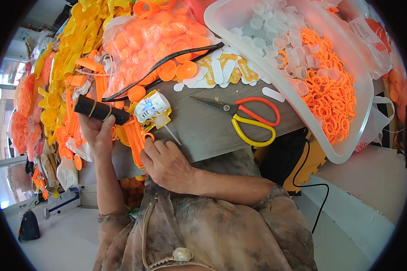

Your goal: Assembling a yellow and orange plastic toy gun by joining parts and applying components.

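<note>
My left hand (98,134) is wrapped round a black cylinder (85,105) with a tan rubber band about it, its thumb lying along the side. The cylinder's right end is beside an orange plastic part (134,135). My right hand (171,166) has its fingers curled against that part, by a small orange ring (148,136) at its edge. Just beyond lies a white and yellow plastic assembly (153,108) with a blue glow inside and a thin white stick (172,134) pointing toward me. The fingertips of my right hand are partly hidden.
Scissors (239,115) with red and yellow handles lie at the table's middle. Behind are white and yellow stickers (224,67) and a bag of orange cups (167,36). A translucent tub (337,156) holds clear caps and orange rings. Yellow parts (72,45) pile up at left.
</note>
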Demonstrator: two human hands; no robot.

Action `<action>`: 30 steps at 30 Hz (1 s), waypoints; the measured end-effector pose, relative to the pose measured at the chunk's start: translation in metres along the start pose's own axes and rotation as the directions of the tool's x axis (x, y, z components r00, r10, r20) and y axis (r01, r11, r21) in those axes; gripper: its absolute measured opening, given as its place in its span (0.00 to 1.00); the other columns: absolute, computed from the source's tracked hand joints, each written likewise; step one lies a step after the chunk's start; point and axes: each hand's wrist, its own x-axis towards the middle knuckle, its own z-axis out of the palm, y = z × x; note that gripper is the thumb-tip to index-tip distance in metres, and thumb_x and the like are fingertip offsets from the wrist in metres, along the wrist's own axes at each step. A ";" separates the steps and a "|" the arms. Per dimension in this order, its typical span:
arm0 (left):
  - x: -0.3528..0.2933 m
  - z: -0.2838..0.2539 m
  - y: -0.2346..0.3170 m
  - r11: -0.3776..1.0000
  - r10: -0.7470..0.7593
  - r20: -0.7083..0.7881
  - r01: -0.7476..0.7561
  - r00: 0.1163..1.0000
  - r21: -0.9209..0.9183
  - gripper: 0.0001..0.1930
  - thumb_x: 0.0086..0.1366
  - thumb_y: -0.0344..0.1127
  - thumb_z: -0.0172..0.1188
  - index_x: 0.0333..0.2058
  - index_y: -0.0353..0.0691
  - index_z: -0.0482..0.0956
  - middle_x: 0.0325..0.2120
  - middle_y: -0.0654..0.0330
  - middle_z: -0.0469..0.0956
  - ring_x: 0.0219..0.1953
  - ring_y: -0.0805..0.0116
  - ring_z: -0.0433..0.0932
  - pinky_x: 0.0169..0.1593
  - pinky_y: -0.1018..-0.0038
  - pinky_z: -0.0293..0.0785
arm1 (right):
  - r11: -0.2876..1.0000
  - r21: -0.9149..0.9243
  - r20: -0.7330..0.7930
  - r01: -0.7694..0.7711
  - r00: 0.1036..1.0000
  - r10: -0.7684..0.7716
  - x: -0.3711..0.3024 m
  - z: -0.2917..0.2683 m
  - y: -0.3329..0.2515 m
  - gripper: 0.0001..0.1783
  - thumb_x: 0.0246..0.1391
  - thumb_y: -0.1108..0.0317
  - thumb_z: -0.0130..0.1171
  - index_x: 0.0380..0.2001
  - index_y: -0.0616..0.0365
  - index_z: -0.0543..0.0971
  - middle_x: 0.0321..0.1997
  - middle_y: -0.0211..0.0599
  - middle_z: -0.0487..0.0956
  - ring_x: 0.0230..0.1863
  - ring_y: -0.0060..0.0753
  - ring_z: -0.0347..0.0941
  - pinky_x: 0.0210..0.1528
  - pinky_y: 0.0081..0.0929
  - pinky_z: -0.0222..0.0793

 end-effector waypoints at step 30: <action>-0.005 0.023 0.008 0.980 -0.028 0.051 0.038 0.998 -0.195 0.28 0.56 0.19 0.59 0.53 0.35 0.55 0.38 0.60 0.70 0.42 0.72 0.74 0.48 0.72 0.74 | 0.995 0.060 0.188 -0.076 0.980 0.063 -0.001 -0.011 -0.009 0.28 0.35 0.63 0.70 0.42 0.60 0.74 0.47 0.51 0.68 0.35 0.46 0.67 0.36 0.36 0.63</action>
